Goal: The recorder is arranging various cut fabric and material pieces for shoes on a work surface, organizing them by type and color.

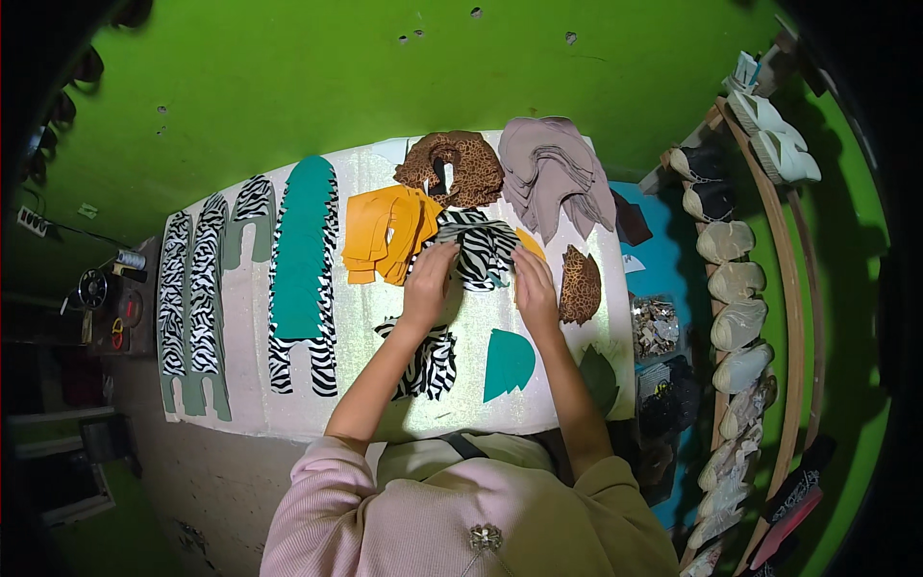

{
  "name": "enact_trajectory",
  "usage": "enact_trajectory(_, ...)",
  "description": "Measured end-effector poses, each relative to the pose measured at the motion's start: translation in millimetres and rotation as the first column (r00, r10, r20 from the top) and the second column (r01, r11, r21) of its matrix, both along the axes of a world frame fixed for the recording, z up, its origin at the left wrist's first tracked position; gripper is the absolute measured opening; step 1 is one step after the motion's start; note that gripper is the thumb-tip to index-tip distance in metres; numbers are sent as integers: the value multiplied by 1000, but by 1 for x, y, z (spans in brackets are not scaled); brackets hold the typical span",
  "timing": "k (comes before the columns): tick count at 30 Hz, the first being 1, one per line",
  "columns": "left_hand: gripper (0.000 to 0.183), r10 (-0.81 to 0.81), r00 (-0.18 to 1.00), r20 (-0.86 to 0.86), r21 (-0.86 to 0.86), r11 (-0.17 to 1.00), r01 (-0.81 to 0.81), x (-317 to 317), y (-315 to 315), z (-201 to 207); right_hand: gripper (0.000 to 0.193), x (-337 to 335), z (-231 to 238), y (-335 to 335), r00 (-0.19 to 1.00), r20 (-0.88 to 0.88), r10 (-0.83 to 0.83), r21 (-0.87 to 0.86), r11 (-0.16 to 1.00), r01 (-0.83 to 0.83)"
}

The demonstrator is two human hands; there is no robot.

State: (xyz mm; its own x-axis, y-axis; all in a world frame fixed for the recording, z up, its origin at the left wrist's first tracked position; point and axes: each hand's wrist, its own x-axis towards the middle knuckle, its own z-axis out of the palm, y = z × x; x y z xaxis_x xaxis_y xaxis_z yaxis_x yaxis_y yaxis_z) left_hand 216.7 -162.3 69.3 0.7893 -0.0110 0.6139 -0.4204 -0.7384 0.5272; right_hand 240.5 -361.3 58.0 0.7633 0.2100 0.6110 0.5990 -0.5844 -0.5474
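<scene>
Both my hands are over the far middle of the table, at either side of a zebra-print cut piece (484, 252) whose upper part is bent. My left hand (435, 272) pinches its left edge, and my right hand (535, 281) has its fingers closed at the right edge; the fingertips are partly hidden. Just left lies a fanned stack of orange-yellow pieces (377, 231), and a bit of orange shows beside my right fingers. Between my forearms and the table's near edge are more zebra-print pieces (435, 370) and a green half-round stack (509, 364).
Leopard-print pieces (461, 159) and mauve pieces (543, 159) are piled at the back. Rows of zebra and green pieces (304, 250) run down the left of the table (252, 409). Shoes (738, 322) line a wooden rack at right; a sewing machine (96, 287) stands far left.
</scene>
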Motion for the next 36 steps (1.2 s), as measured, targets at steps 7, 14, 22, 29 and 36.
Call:
enact_trajectory(7, 37, -78, 992, 102, 126, 990, 65, -46, 30, 14, 32, -41, 16, 10, 988, 71, 140, -35, 990, -138)
enact_trajectory(14, 39, -25, 990, 139, 228, 974, -7, -129, 95, 12, 36, -102, 16, 65, 969, 27, 247, -32, 969, -246)
enact_trajectory(22, 34, -17, 999, 47, 265, 964, 4, -225, 170, 0, 39, -189, 0, 137, 933, -72, 353, -24, 934, -356)
enact_trajectory(29, 30, -118, 992, 41, 324, 941, 99, -268, 202, -18, 35, -231, -19, 154, 946, -32, 324, -147, 934, -325)
enact_trajectory(36, 30, -165, 986, 18, 279, 948, 154, -278, 219, -52, 32, -254, -34, 172, 978, 18, 207, -276, 941, -194)
